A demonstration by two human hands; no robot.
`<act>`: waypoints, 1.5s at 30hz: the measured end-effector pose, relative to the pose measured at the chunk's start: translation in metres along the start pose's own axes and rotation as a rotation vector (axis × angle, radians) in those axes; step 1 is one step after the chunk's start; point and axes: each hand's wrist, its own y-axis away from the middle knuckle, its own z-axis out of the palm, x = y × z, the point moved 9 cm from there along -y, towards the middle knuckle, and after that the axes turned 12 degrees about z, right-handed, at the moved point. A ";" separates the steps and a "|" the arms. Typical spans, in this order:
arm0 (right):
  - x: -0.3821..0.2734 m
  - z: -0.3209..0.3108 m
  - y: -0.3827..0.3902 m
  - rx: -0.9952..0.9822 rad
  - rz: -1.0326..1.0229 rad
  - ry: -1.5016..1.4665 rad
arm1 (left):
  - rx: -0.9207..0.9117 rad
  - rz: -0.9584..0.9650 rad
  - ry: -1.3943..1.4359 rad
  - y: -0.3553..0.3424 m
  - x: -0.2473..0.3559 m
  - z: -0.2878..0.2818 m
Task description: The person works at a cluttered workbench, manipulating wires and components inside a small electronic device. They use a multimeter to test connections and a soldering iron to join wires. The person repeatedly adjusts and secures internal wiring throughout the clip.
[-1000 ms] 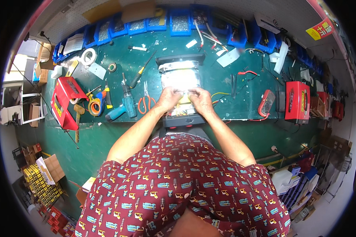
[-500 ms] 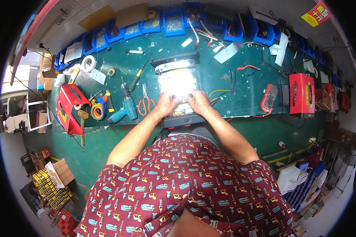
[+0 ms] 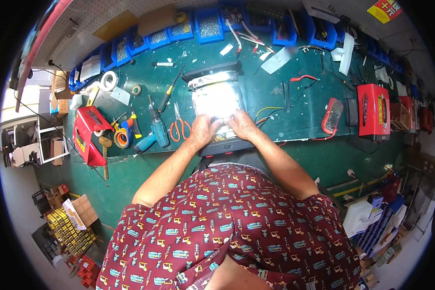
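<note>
A bright silver, foil-like block (image 3: 216, 98) lies on the green bench in front of me, its top washed out by glare. A black end panel (image 3: 212, 71) stands at its far side, and another black panel (image 3: 228, 147) at its near side. My left hand (image 3: 206, 128) is closed at the near left corner of the block. At the near right corner my right hand (image 3: 242, 125) grips likewise, thumbs turned inward. Thin wires (image 3: 222, 137) show between the hands and the near panel. The fingertips are partly lost in glare.
Left of the block lie orange-handled scissors (image 3: 180, 129), a teal power drill (image 3: 158, 130), a screwdriver (image 3: 166, 94) and a red metal cover (image 3: 91, 135). On the right are a red multimeter (image 3: 331, 116) and a red case (image 3: 373, 112). Blue parts bins (image 3: 209, 26) line the back.
The view has shifted slightly. Both hands stay at the near corners of the silver block, with little visible movement.
</note>
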 end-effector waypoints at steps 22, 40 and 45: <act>0.012 -0.050 0.042 0.599 -0.072 -0.484 | -0.013 0.090 -0.580 -0.018 0.018 -0.002; 0.000 -0.053 0.047 0.532 -0.088 -0.448 | -0.247 0.114 -0.834 -0.034 0.026 0.016; 0.000 -0.049 0.049 0.520 -0.087 -0.421 | -0.348 0.210 -0.953 -0.038 0.021 0.027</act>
